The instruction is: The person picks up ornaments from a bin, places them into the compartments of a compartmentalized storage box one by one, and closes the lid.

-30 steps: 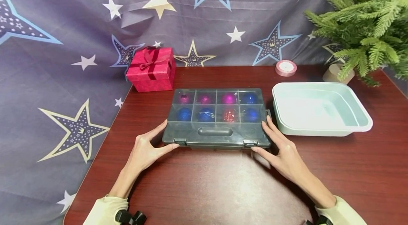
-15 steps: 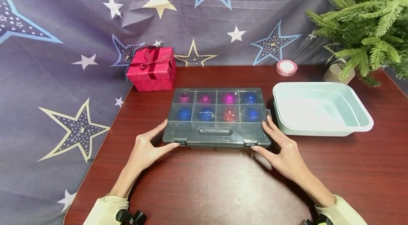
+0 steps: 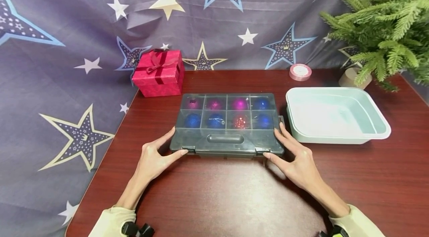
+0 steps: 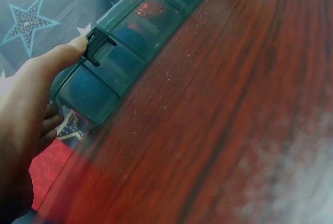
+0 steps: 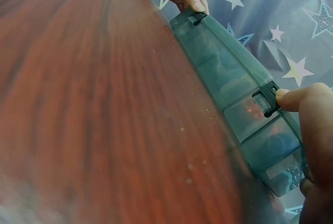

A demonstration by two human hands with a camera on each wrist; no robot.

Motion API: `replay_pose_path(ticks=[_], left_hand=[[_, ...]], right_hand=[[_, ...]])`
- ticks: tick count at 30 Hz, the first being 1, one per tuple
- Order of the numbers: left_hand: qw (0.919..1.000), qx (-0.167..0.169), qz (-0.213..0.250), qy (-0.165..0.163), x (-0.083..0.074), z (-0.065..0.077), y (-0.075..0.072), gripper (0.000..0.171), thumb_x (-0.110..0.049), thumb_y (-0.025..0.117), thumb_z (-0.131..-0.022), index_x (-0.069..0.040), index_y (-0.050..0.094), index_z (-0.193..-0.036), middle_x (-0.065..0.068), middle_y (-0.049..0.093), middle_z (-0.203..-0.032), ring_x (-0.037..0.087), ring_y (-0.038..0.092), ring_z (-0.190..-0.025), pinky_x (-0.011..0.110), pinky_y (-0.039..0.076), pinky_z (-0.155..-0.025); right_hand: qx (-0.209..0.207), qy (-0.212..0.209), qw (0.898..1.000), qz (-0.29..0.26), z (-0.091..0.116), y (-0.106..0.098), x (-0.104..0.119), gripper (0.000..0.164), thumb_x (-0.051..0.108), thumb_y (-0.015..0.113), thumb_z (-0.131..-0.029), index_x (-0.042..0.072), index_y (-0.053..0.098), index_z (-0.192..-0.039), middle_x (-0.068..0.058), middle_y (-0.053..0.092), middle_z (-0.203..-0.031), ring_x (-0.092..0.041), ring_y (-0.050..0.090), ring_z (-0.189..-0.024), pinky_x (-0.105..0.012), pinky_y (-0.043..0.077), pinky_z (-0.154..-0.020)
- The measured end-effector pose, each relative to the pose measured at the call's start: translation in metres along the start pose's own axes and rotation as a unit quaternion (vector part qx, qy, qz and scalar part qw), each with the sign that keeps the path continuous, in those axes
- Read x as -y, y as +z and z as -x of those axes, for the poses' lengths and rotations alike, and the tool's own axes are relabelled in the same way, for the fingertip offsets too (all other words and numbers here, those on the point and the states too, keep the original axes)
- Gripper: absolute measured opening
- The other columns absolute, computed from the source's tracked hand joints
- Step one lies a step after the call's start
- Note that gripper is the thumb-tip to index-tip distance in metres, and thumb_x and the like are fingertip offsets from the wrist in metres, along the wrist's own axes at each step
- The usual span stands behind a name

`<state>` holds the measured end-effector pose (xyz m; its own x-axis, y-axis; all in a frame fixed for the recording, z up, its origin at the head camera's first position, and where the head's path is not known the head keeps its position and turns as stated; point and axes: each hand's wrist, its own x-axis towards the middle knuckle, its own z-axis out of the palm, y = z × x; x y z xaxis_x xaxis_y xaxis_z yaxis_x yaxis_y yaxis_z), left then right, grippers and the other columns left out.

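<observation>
A translucent grey-green plastic organizer box (image 3: 192, 139) lies closed on the table in front of me. Through its lid show shiny ball ornaments in separate compartments, among them a magenta ball (image 3: 240, 103), a blue ball (image 3: 193, 120) and a red glittery ball (image 3: 240, 122). My left hand (image 3: 151, 161) grips the near left corner, fingers along the side. In the left wrist view its thumb touches the top of a black latch (image 4: 99, 47). My right hand (image 3: 299, 163) holds the near right corner likewise, its thumb against the other latch (image 5: 267, 99) in the right wrist view.
Right of the box stands a pale mint plastic basin (image 3: 338, 138). A pink ribbon spool (image 3: 300, 72) and an artificial fir tree (image 3: 385, 39) are behind it. At the back left sits a red gift box (image 3: 159, 76). A star-patterned cloth (image 3: 221, 21) hangs behind the dark red table (image 3: 221, 199).
</observation>
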<state>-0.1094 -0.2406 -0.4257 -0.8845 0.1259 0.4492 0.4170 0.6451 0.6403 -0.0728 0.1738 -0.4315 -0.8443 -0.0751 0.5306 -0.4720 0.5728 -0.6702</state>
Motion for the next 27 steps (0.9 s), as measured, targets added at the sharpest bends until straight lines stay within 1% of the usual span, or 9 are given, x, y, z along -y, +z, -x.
replay_pose_path(ticks=[4, 7, 14, 17, 19, 22, 25, 26, 27], left_hand=[[1.0, 0.005, -0.001, -0.007, -0.001, -0.001, 0.0, 0.076, -0.027, 0.099, -0.069, -0.018, 0.069, -0.138, 0.0, 0.07, -0.13, 0.021, 0.069, -0.114, 0.008, 0.042, -0.1], [0.9999, 0.009, 0.002, -0.014, -0.001, 0.0, -0.001, 0.076, -0.028, 0.099, -0.069, -0.018, 0.069, -0.139, 0.0, 0.07, -0.131, 0.02, 0.069, -0.115, 0.008, 0.042, -0.1], [0.9998, 0.007, 0.003, -0.02, -0.001, 0.001, -0.002, 0.077, -0.028, 0.1, -0.068, -0.019, 0.07, -0.138, 0.0, 0.07, -0.129, 0.02, 0.069, -0.114, 0.009, 0.043, -0.099], [0.9993, 0.016, 0.011, -0.033, -0.001, 0.002, -0.003, 0.077, -0.03, 0.099, -0.07, -0.022, 0.068, -0.14, -0.001, 0.071, -0.129, 0.019, 0.068, -0.115, 0.008, 0.043, -0.098], [0.9985, 0.026, 0.02, -0.044, -0.002, 0.003, -0.004, 0.078, -0.031, 0.098, -0.071, -0.024, 0.067, -0.142, -0.001, 0.071, -0.129, 0.018, 0.068, -0.116, 0.009, 0.044, -0.098], [0.9975, 0.037, 0.031, -0.051, -0.002, 0.002, -0.005, 0.082, -0.03, 0.098, -0.073, -0.023, 0.063, -0.146, -0.001, 0.07, -0.131, 0.017, 0.067, -0.118, 0.011, 0.046, -0.098], [0.9961, 0.05, 0.051, -0.053, -0.002, -0.001, -0.008, 0.084, -0.027, 0.097, -0.074, -0.018, 0.059, -0.149, 0.002, 0.07, -0.13, 0.019, 0.067, -0.118, 0.015, 0.048, -0.1], [0.9951, 0.054, 0.063, -0.055, -0.003, -0.002, -0.01, 0.083, -0.025, 0.096, -0.075, -0.017, 0.059, -0.149, 0.002, 0.07, -0.13, 0.02, 0.067, -0.118, 0.016, 0.048, -0.1], [0.994, 0.059, 0.072, -0.058, -0.003, -0.004, -0.012, 0.082, -0.024, 0.095, -0.077, -0.017, 0.059, -0.149, 0.003, 0.07, -0.13, 0.021, 0.067, -0.118, 0.017, 0.048, -0.101]], right_hand=[[-0.004, -0.001, 1.0, 0.0, 0.0, 0.0, 0.0, 0.072, 0.006, 0.094, -0.071, 0.001, 0.066, -0.137, -0.016, 0.053, -0.15, -0.043, 0.055, -0.13, -0.011, 0.032, -0.111], [0.002, 0.003, 1.0, 0.003, 0.001, 0.0, 0.0, 0.073, 0.007, 0.094, -0.072, 0.001, 0.065, -0.139, -0.016, 0.052, -0.151, -0.043, 0.054, -0.13, -0.01, 0.031, -0.111], [0.023, 0.034, 0.999, 0.003, 0.002, -0.001, 0.0, 0.075, 0.012, 0.093, -0.076, 0.004, 0.062, -0.144, -0.013, 0.048, -0.156, -0.039, 0.05, -0.136, -0.01, 0.028, -0.111], [0.029, 0.045, 0.999, 0.007, 0.002, -0.002, 0.002, 0.075, 0.014, 0.093, -0.076, 0.005, 0.062, -0.144, -0.013, 0.047, -0.157, -0.038, 0.048, -0.138, -0.012, 0.029, -0.111], [0.039, 0.054, 0.998, 0.014, 0.001, -0.003, 0.004, 0.075, 0.017, 0.092, -0.078, 0.007, 0.061, -0.145, -0.012, 0.046, -0.158, -0.038, 0.046, -0.14, -0.019, 0.032, -0.113], [0.057, 0.064, 0.996, 0.021, -0.001, -0.004, 0.008, 0.073, 0.021, 0.09, -0.081, 0.007, 0.059, -0.146, -0.012, 0.042, -0.161, -0.039, 0.042, -0.143, -0.04, 0.037, -0.114], [0.067, 0.072, 0.995, 0.023, -0.002, -0.005, 0.012, 0.073, 0.023, 0.089, -0.084, 0.007, 0.056, -0.147, -0.011, 0.038, -0.163, -0.039, 0.037, -0.146, -0.06, 0.038, -0.111], [0.067, 0.07, 0.995, 0.025, -0.002, -0.006, 0.014, 0.072, 0.022, 0.088, -0.084, 0.006, 0.056, -0.147, -0.011, 0.036, -0.163, -0.039, 0.036, -0.146, -0.062, 0.038, -0.11], [0.066, 0.065, 0.995, 0.03, -0.002, -0.006, 0.016, 0.072, 0.021, 0.088, -0.085, 0.006, 0.055, -0.147, -0.011, 0.036, -0.164, -0.038, 0.037, -0.146, -0.062, 0.039, -0.109]])
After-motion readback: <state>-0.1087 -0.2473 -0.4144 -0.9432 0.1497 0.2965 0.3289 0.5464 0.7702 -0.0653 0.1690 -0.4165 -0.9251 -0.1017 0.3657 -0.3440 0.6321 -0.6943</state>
